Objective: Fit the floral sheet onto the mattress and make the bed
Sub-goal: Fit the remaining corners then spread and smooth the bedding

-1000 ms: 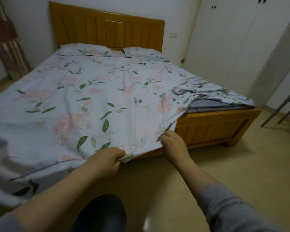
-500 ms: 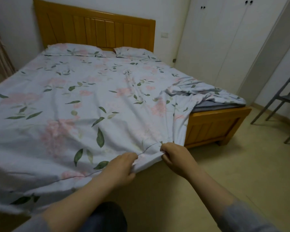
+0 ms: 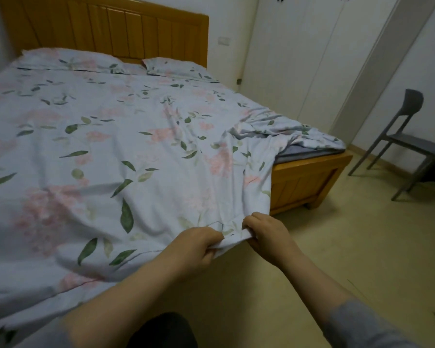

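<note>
Floral sheet [image 3: 136, 156]: soft, creased; both hands pinch hem.

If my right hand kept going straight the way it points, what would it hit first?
The floral sheet that your right hand pinches; behind that drape probably the wooden footboard, though depth is unclear.

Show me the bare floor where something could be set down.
Bare floor lies between the bed frame, the chair and the right hand. Crowded: the near edge of the floral sheet, where the left hand and right hand grip it close together.
</note>
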The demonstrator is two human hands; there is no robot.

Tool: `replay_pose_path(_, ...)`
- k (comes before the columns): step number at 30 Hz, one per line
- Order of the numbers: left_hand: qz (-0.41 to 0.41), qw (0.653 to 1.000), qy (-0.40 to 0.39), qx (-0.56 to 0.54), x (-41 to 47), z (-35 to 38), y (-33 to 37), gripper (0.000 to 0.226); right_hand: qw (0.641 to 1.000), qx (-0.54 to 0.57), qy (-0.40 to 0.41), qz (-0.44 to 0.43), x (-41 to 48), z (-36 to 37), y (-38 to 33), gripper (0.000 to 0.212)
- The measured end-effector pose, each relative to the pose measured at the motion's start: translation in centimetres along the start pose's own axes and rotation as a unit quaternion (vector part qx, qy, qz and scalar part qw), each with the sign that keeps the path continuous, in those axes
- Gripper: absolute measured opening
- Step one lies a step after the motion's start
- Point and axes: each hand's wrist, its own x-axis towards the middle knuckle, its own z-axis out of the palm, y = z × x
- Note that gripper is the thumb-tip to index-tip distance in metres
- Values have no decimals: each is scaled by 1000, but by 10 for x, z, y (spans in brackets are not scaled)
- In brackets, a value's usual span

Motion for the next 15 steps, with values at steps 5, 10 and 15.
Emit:
replay_pose_path(5, -16, 999, -45, -16, -9, 0, -17, 25, 995, -56, 52, 59, 26, 5, 12, 20)
replay_pose_path(10, -81, 992, -96, -5, -8, 7, -26, 20, 981, -4, 118, 154, 29, 5, 31, 18)
replay_pose_path(15, -117, 991, -60, 38, 10, 19, -25, 18, 983, -21, 92, 154, 1, 2, 49, 17)
